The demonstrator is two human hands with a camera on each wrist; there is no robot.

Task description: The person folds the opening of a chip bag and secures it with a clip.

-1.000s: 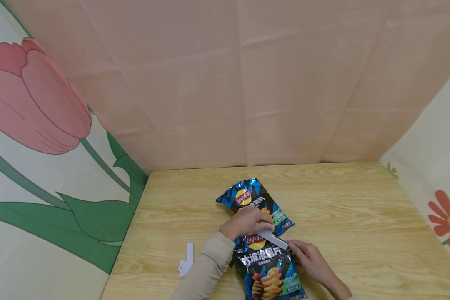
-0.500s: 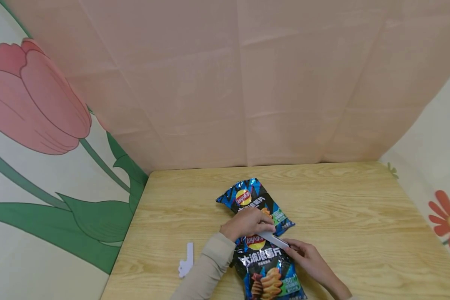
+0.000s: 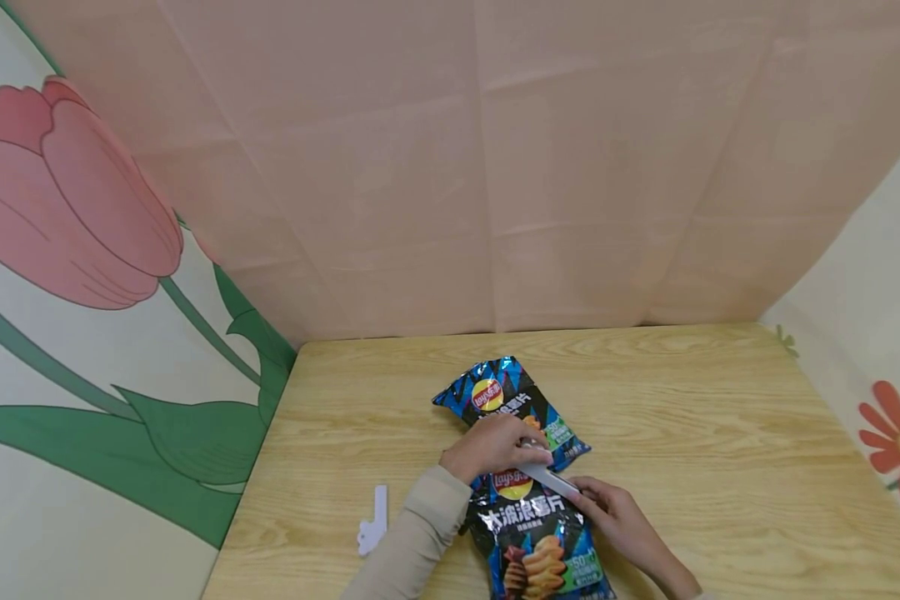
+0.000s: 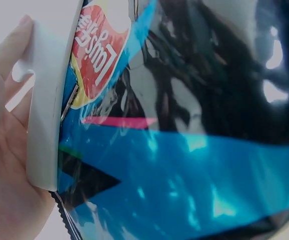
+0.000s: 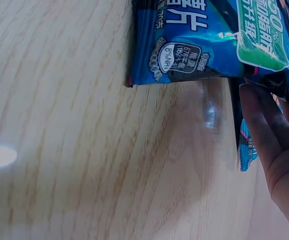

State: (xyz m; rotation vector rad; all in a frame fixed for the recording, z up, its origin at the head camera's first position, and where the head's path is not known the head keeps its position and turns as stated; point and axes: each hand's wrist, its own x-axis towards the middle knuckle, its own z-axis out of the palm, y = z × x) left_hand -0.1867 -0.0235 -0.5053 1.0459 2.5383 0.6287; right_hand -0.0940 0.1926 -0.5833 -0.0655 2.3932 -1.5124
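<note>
slim white clip [image 4: 49, 100]; glossy blue-black bag [image 3: 528, 529]; left hand [image 3: 491, 446] grips clip; right hand [image 3: 621, 518] pinches its end

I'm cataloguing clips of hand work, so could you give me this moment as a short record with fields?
Surface: wood-grain table
Bags: two Lay's bags, near bag and far bag
Held item: white clip, along the near bag's top end
Left hand: grips the clip's left part; beige sleeve
Right hand: pinches at the clip's right end
Loose item: L-shaped white piece, left of the near bag
Clip fastened: cannot tell
</note>
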